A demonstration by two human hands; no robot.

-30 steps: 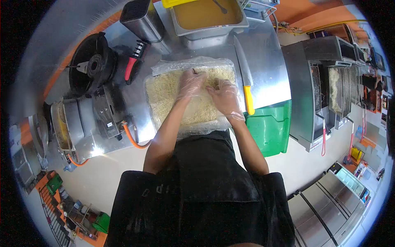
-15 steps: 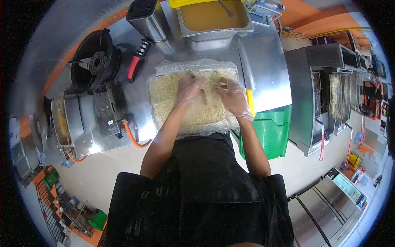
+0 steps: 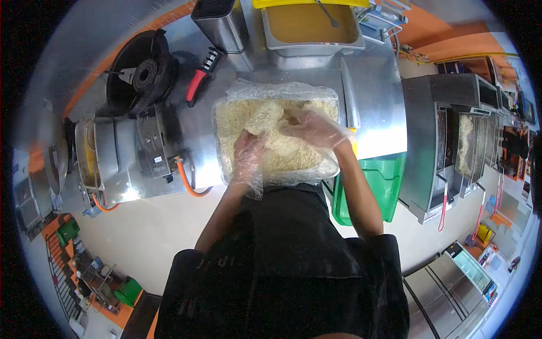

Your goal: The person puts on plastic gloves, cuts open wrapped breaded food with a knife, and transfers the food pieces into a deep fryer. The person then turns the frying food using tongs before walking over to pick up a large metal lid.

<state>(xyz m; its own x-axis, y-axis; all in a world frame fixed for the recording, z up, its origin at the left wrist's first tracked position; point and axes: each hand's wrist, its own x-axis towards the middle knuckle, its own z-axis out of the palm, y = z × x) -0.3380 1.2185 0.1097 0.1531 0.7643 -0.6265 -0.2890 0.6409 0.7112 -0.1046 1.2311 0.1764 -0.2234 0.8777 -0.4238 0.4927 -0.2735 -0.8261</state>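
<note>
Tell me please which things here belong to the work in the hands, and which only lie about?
In use:
- left hand, gloved, in the crumbs
- right hand, gloved, on the crumbs
- tray of pale crumbs, lined with plastic film

Lying about:
- knife, right of the tray
- red-handled tool
- gas burner
- pan of yellow liquid
- green bin

— Clear, crinkly plastic gloves on both hands: left hand, right hand, thin and glossy film.

— And the tray is lined with the same shiny, wrinkled plastic wrap. The crumbs inside look dry, coarse and matt.

— Brushed steel worktop, smooth, catching glare.

— Steel pan behind it, dull-polished. The knife blade is bright metal.

— Green bin, smooth plastic. Black apron, matt cloth.
</note>
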